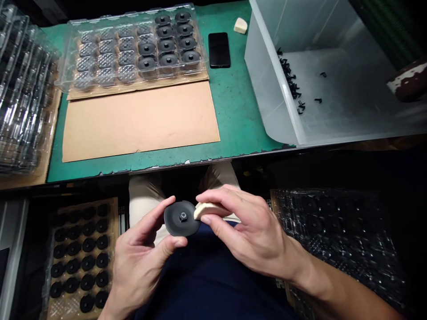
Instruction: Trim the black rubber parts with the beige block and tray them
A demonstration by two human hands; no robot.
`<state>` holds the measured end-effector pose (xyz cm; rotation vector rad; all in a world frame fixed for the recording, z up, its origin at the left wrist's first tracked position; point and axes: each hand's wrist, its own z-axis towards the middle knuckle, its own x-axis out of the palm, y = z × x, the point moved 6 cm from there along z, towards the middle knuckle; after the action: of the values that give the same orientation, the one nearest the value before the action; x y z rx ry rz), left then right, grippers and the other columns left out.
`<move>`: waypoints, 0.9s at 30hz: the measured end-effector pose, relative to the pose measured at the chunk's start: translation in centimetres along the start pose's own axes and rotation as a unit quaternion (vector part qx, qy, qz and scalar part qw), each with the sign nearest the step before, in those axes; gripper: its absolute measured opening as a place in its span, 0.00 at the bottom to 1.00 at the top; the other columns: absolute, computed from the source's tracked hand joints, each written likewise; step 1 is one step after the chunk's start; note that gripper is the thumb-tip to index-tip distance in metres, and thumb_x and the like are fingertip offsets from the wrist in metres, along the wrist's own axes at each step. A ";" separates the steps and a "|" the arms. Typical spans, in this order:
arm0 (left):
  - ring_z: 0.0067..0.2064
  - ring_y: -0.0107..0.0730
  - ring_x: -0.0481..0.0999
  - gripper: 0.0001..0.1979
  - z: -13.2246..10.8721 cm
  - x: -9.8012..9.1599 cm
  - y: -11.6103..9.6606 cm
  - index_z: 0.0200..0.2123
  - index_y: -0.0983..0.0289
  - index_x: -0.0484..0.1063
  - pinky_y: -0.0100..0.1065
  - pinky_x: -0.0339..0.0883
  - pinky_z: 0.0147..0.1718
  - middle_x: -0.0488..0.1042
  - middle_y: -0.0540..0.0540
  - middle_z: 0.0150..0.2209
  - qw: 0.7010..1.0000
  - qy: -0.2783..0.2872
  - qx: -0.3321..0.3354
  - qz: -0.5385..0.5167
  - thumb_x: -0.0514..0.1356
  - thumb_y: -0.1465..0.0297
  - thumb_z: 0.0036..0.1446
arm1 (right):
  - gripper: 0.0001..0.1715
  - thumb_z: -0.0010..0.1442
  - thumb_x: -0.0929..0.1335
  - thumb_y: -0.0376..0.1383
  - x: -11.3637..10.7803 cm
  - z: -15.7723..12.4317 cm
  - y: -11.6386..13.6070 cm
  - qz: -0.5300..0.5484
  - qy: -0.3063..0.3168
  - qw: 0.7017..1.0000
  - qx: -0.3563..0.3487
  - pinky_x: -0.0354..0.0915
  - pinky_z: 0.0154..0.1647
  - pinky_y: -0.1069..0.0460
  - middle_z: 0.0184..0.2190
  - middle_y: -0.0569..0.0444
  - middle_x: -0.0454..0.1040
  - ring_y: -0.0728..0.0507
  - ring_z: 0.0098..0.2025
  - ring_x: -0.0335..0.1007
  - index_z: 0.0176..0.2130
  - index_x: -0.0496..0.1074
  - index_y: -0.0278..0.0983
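Observation:
Over my lap, my left hand (143,253) grips a round black part (182,218) by its edge, between thumb and fingers. The part's dished face, with a small raised hub at its centre, is turned up toward me. Pinched in my right hand (243,224) is a cream-coloured block (210,210), its end at the right rim of the black part. On the green table, a clear plastic tray (130,78) carries similar black parts in its right-hand columns; its left pockets hold none.
Beyond the table edge (187,164) lie a cardboard sheet (140,120), a phone (219,50) and another cream block (240,26). A translucent bin (273,89) with small black pieces stands right, stacked trays (23,98) left. Filled trays (80,258) sit low beside my legs.

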<state>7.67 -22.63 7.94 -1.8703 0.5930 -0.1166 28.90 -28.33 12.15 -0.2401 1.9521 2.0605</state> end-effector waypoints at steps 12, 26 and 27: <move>0.56 0.35 0.81 0.28 0.0 -0.1 -0.5 0.56 0.53 0.80 0.22 0.71 0.56 0.81 0.48 0.56 1.000 -0.013 0.001 -0.028 0.76 0.66 0.50 | 0.14 0.71 0.67 0.30 0.1 0.0 0.6 -0.013 -0.004 1.000 -0.010 0.75 0.42 0.51 0.45 0.49 0.77 0.44 0.42 0.75 0.55 0.74 0.38; 0.56 0.36 0.81 0.29 0.1 -0.2 -0.7 0.56 0.53 0.80 0.22 0.71 0.55 0.81 0.49 0.55 0.999 -0.022 0.004 -0.049 0.76 0.67 0.50 | 0.14 0.71 0.68 0.30 0.4 0.1 0.9 -0.028 -0.009 1.000 -0.004 0.72 0.48 0.52 0.44 0.53 0.76 0.46 0.42 0.75 0.55 0.73 0.39; 0.56 0.36 0.81 0.29 0.1 -0.2 -0.6 0.56 0.53 0.80 0.22 0.71 0.55 0.81 0.49 0.55 0.998 -0.022 0.001 -0.053 0.77 0.67 0.50 | 0.14 0.71 0.68 0.30 0.5 0.1 0.8 -0.025 -0.006 1.000 -0.007 0.72 0.48 0.53 0.44 0.53 0.76 0.46 0.43 0.75 0.55 0.73 0.39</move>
<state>7.77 -22.27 8.50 -1.8967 0.4638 -0.1449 28.20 -28.19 12.81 -0.2768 1.9056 2.0390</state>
